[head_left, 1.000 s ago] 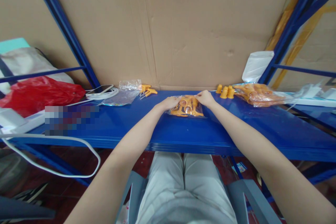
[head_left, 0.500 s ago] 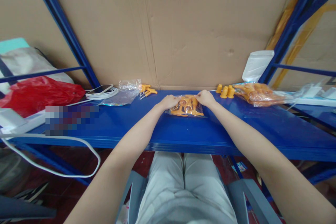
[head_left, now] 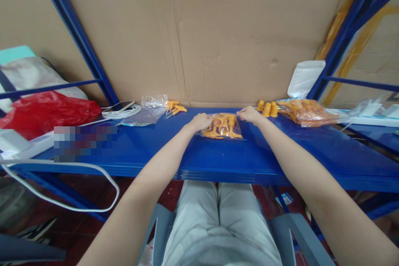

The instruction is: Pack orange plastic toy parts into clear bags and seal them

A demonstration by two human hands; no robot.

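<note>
A small clear plastic bag of orange plastic parts (head_left: 222,126) lies on the blue metal shelf (head_left: 218,153) in front of me. My left hand (head_left: 201,121) pinches the bag's left top edge, fingers closed. At the bag's right top corner my right hand (head_left: 249,114) is closed on the edge too. Both hands rest on the shelf with the bag stretched between them.
Loose orange parts (head_left: 267,109) and a larger bag of orange parts (head_left: 304,112) lie to the right. To the left are empty clear bags (head_left: 149,110), more orange parts (head_left: 174,107), a white cable (head_left: 120,112) and a red plastic bag (head_left: 46,110). Cardboard (head_left: 218,37) backs the shelf.
My right hand has slid a little to the right along the bag's top edge, away from the left hand. The left hand has stayed put.
</note>
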